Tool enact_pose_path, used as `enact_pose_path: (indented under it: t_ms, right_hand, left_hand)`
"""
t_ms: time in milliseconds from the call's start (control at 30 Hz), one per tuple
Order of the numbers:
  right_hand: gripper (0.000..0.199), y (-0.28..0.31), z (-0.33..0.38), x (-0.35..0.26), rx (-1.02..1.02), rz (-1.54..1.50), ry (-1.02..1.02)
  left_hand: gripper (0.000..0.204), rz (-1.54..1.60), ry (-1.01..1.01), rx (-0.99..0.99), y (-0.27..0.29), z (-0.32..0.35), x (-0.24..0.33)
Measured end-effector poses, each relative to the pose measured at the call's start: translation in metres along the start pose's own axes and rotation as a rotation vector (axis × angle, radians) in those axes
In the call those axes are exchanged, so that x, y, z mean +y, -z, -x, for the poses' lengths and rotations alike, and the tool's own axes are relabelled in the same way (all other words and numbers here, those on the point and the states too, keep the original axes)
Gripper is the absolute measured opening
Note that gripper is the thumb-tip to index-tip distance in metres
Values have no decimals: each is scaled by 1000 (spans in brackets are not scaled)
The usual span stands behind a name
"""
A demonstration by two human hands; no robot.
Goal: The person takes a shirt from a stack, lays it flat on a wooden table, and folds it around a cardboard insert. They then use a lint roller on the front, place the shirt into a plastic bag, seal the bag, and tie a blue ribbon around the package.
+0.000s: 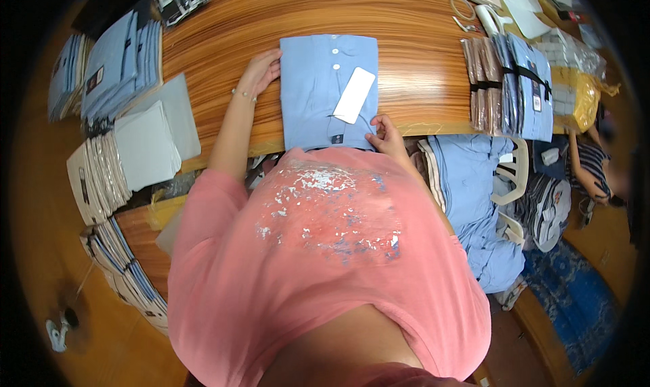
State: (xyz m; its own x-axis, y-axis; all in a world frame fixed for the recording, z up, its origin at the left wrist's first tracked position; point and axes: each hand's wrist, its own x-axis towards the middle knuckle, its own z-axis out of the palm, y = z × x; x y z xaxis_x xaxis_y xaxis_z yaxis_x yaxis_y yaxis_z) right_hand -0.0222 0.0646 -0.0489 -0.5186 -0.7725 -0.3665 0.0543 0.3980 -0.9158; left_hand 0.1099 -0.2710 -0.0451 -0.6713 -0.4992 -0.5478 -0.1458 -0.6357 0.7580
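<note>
A folded light-blue shirt [305, 89] lies on the wooden table right in front of me, its white buttons running down the upper middle. On it rests a slanted blank white tag [355, 94], and a small dark label [338, 139] shows near the lower edge. My left hand [263, 72] is closed at the shirt's upper left edge, with its fingertips partly hidden by the cloth. At the lower right corner, my right hand [387, 136] pinches the shirt's edge between thumb and fingers.
Stacks of folded blue shirts [112, 69] and pale sheets [149, 143] stand at the left. Strapped bundles of packed shirts [525, 86] sit at the table's right. Loose blue garments [467, 190] hang over a chair [518, 174] nearby. Another person's arm [588, 167] shows at far right.
</note>
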Motion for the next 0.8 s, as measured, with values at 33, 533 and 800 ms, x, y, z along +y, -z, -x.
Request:
enact_pose_path:
  t_ms: [33,533,800]
  right_hand:
    - [31,-1,0,1,7,31,9]
    - [30,10,5,-23,-5,7,-94]
    - [27,115,-86,-151,-180,742,-94]
  left_hand:
    - [36,57,9,-7,3,-5,-6]
    - [36,-182,69,120,-35,-10,7]
    - [42,243,165,43,-18,-10,13]
